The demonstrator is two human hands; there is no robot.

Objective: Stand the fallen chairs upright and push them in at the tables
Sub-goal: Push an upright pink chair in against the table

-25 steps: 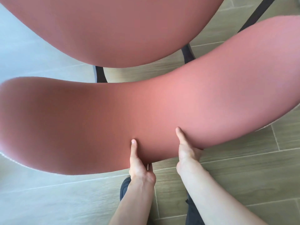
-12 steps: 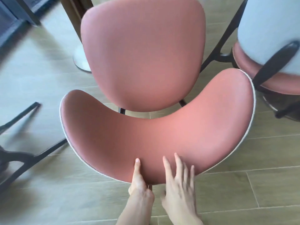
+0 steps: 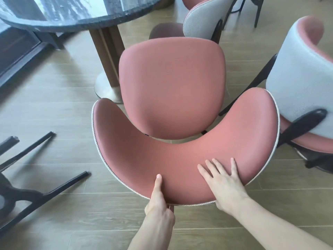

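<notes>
A pink chair with a curved pink backrest stands upright in front of me, facing the round dark marble table. My left hand grips the backrest's top edge, thumb on the pink inner face and fingers hidden behind. My right hand lies flat on the inner face of the backrest with its fingers spread. At the left a fallen chair shows only its black legs, lying on the floor.
The table's brown pedestal stands on a metal base just beyond the seat. A pink and grey chair stands close on the right, and another behind it. Wood-look floor tiles surround everything.
The view has pulled back and up, so the chair now looks smaller and the table shows. My right hand went from gripping the backrest's edge to lying flat on it.
</notes>
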